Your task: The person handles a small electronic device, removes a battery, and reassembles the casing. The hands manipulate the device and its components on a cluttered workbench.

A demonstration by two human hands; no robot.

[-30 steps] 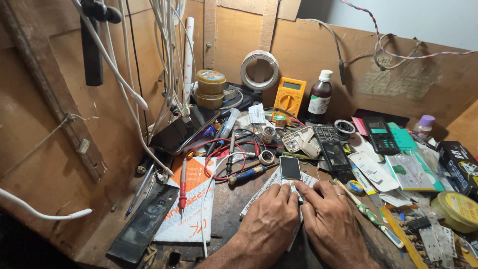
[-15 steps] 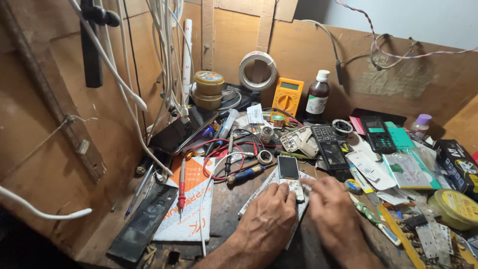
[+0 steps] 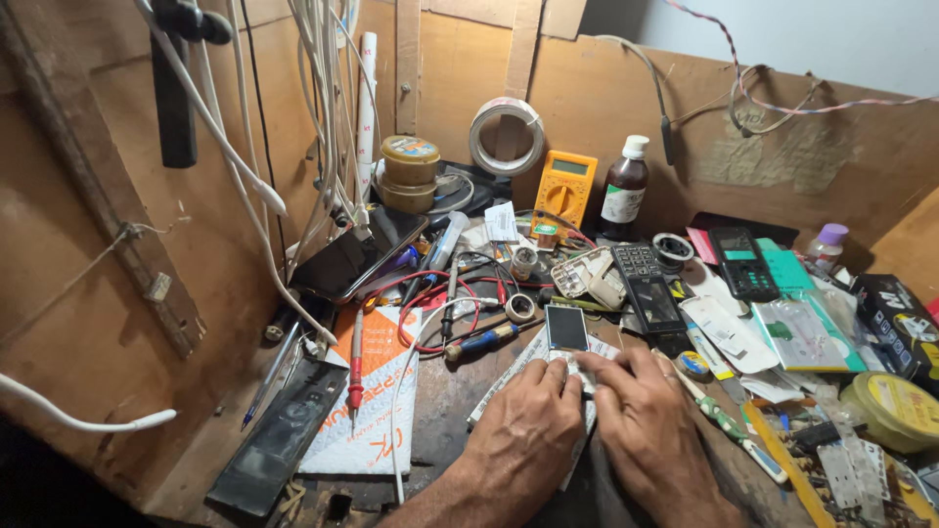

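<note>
Right hand (image 3: pixel 650 425) shifted closer; phone (image 3: pixel 567 329) hemmed by clutter.

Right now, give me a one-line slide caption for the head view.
Left hand and right hand press on a small phone amid a cluttered wooden bench, yellow multimeter behind.

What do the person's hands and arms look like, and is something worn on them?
Both the left hand and the right hand are bare: no gloves, and no rings or watch show. The nails are short. The left forearm is bare too, with no sleeve in view. The right wrist leaves the frame at the bottom edge, so anything worn above it is hidden.
</note>
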